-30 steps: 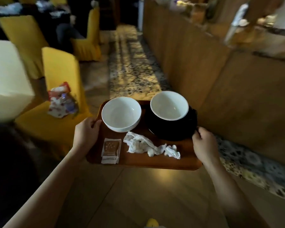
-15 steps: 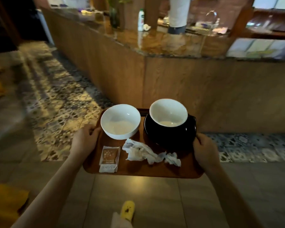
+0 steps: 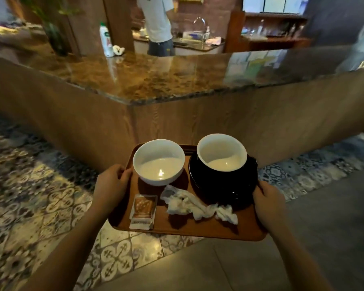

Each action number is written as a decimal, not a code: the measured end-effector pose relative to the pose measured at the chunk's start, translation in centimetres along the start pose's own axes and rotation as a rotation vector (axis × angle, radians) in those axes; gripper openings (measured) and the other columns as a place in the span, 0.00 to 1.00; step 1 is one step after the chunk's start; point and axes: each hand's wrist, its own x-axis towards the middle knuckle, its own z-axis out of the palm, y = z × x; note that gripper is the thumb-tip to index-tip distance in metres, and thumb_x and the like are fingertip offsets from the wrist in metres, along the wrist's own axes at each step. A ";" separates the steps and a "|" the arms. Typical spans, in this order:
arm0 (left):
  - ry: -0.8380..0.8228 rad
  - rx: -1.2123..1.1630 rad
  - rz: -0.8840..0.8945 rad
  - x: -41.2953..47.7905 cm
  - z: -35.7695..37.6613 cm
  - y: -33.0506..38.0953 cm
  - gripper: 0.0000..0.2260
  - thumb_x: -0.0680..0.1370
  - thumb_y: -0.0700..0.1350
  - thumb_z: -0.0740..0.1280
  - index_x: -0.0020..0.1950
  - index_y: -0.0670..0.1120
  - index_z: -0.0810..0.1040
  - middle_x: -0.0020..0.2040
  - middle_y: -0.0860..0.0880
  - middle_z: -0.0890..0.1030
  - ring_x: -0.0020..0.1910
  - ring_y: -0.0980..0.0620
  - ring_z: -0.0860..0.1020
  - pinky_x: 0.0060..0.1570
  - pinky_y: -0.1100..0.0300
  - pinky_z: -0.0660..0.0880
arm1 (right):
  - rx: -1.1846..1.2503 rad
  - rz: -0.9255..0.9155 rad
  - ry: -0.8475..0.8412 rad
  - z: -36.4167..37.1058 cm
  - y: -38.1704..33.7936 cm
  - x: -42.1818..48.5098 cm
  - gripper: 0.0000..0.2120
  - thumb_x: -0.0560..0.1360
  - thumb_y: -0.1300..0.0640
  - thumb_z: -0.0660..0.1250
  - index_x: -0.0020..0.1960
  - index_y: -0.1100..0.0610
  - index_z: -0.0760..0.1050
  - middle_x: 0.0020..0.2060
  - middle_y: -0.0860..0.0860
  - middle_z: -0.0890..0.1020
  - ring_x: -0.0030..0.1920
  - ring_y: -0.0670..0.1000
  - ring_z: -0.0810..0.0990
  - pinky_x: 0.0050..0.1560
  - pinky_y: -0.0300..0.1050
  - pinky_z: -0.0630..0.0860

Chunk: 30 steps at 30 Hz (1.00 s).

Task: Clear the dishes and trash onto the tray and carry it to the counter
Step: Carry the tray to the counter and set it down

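Observation:
I hold a brown tray [image 3: 198, 228] level in front of me, above the floor. My left hand [image 3: 110, 185] grips its left rim and my right hand [image 3: 268, 199] grips its right rim. On the tray stand a white bowl [image 3: 159, 162] at the back left and a black cup with a white inside [image 3: 222, 156] on a black saucer [image 3: 210, 192] at the back right. A crumpled white napkin [image 3: 194, 204] and a small biscuit packet [image 3: 143, 208] lie at the front. The marble-topped counter [image 3: 156, 80] is straight ahead, its corner pointing toward me.
A white bottle [image 3: 106, 39] and a small white object [image 3: 118, 50] stand on the counter's far left side, near a plant in a dark vase [image 3: 55, 37]. A person [image 3: 159, 24] stands behind the counter. Patterned floor tiles [image 3: 40, 196] lie to the left.
The view has swung from the yellow chairs and aisle to face the counter, which is now closer. The tray and both hands keep the same grip; the tray's load has not shifted.

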 end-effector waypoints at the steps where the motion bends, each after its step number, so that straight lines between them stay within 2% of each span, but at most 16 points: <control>1: -0.005 -0.006 0.014 1.7 0.5 0.5 0.11 0.78 0.46 0.61 0.44 0.40 0.77 0.39 0.44 0.79 0.34 0.51 0.73 0.34 0.59 0.66 | -0.008 0.009 0.006 0.3 -0.2 1.5 0.14 0.78 0.61 0.56 0.37 0.67 0.70 0.31 0.64 0.73 0.32 0.59 0.71 0.31 0.46 0.61; 3: -0.018 -0.017 0.024 5.1 1.6 1.2 0.11 0.78 0.46 0.61 0.43 0.40 0.77 0.37 0.46 0.78 0.34 0.51 0.73 0.32 0.59 0.67 | -0.030 0.016 0.029 0.8 -0.7 4.6 0.14 0.78 0.61 0.56 0.41 0.71 0.71 0.35 0.67 0.75 0.34 0.62 0.72 0.30 0.46 0.61; 4: -0.019 -0.025 0.033 6.9 2.3 1.4 0.11 0.77 0.46 0.61 0.43 0.40 0.78 0.37 0.46 0.78 0.34 0.51 0.74 0.33 0.59 0.69 | -0.034 0.013 0.042 1.2 -1.0 6.2 0.14 0.78 0.62 0.56 0.39 0.71 0.70 0.34 0.66 0.75 0.33 0.59 0.70 0.30 0.46 0.60; 7: -0.030 -0.035 0.067 12.3 4.4 2.6 0.11 0.77 0.46 0.61 0.41 0.41 0.77 0.37 0.45 0.79 0.36 0.49 0.76 0.35 0.55 0.72 | -0.037 -0.002 0.068 2.4 -1.5 11.3 0.17 0.78 0.63 0.56 0.31 0.62 0.63 0.26 0.57 0.67 0.28 0.52 0.64 0.28 0.45 0.56; 11: -0.033 -0.028 0.098 19.4 7.1 4.9 0.10 0.77 0.46 0.62 0.39 0.43 0.76 0.34 0.48 0.77 0.33 0.52 0.74 0.31 0.62 0.68 | 0.020 -0.017 0.079 3.9 -2.2 18.6 0.18 0.78 0.63 0.57 0.29 0.58 0.59 0.24 0.52 0.62 0.26 0.49 0.60 0.27 0.43 0.54; 16: 0.005 0.003 0.135 28.4 10.0 7.9 0.11 0.77 0.46 0.61 0.40 0.41 0.77 0.34 0.46 0.77 0.33 0.51 0.74 0.30 0.59 0.68 | 0.021 -0.051 0.098 5.2 -3.2 28.9 0.18 0.78 0.63 0.57 0.29 0.59 0.60 0.24 0.53 0.63 0.26 0.49 0.61 0.27 0.44 0.55; 19: 0.038 -0.013 0.143 33.0 11.6 9.7 0.12 0.77 0.45 0.61 0.40 0.39 0.78 0.34 0.43 0.79 0.33 0.47 0.76 0.33 0.53 0.70 | 0.004 -0.080 0.094 5.7 -3.8 34.7 0.17 0.77 0.63 0.57 0.30 0.60 0.61 0.23 0.53 0.64 0.26 0.49 0.61 0.27 0.44 0.55; 22: 0.050 -0.006 0.121 37.4 13.2 10.8 0.12 0.77 0.45 0.61 0.40 0.40 0.78 0.34 0.43 0.79 0.33 0.48 0.75 0.32 0.55 0.69 | -0.020 -0.079 0.093 6.4 -4.3 39.5 0.16 0.78 0.62 0.57 0.32 0.66 0.66 0.25 0.56 0.66 0.28 0.51 0.63 0.28 0.45 0.56; 27: 0.040 0.021 0.128 44.6 16.0 12.6 0.13 0.78 0.46 0.61 0.38 0.41 0.78 0.33 0.45 0.78 0.32 0.48 0.74 0.29 0.57 0.66 | -0.053 -0.074 0.101 8.1 -4.8 47.2 0.16 0.77 0.62 0.57 0.31 0.61 0.63 0.26 0.57 0.66 0.28 0.52 0.63 0.28 0.45 0.56; 30: 0.008 0.033 0.155 49.2 17.2 13.9 0.12 0.77 0.47 0.61 0.40 0.42 0.78 0.35 0.44 0.79 0.35 0.46 0.76 0.33 0.54 0.70 | -0.063 -0.056 0.124 9.2 -5.1 51.3 0.18 0.77 0.63 0.57 0.29 0.59 0.60 0.24 0.54 0.65 0.27 0.50 0.63 0.27 0.45 0.56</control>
